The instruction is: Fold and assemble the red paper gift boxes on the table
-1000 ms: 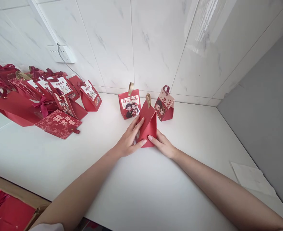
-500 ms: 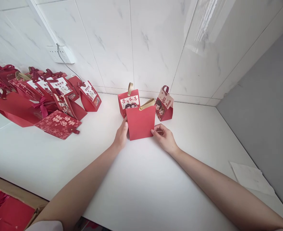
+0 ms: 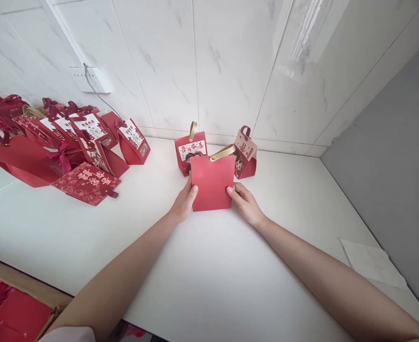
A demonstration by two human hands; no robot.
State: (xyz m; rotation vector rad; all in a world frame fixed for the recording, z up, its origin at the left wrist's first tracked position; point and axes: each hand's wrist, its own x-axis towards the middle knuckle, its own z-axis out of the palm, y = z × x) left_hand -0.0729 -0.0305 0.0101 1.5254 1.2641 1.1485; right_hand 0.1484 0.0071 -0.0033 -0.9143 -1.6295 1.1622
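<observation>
A plain red gift box point(image 3: 212, 185) with a gold strap handle point(image 3: 223, 153) stands upright between my hands at the middle of the white table. My left hand point(image 3: 185, 199) grips its left edge, thumb on the near face and fingers hidden behind. On the opposite edge, my right hand point(image 3: 245, 203) pinches the box with thumb in front and fingers bent behind. Just beyond it stand a red box with a printed couple point(image 3: 190, 148) and a pink-and-red box with a dark red loop point(image 3: 246, 152), both partly covered by the held box.
Several red gift boxes point(image 3: 91, 128) crowd the left of the table point(image 3: 209, 285), with a flat patterned one point(image 3: 84, 183) in front. A cardboard carton point(image 3: 27, 285) with red items sits at lower left. A wall socket point(image 3: 90, 80) with a cable is behind; a white sheet point(image 3: 371, 261) lies right.
The held red box has shifted slightly right and nearer to me. My left thumb has come round onto its near face, and my right thumb reaches further over the edge.
</observation>
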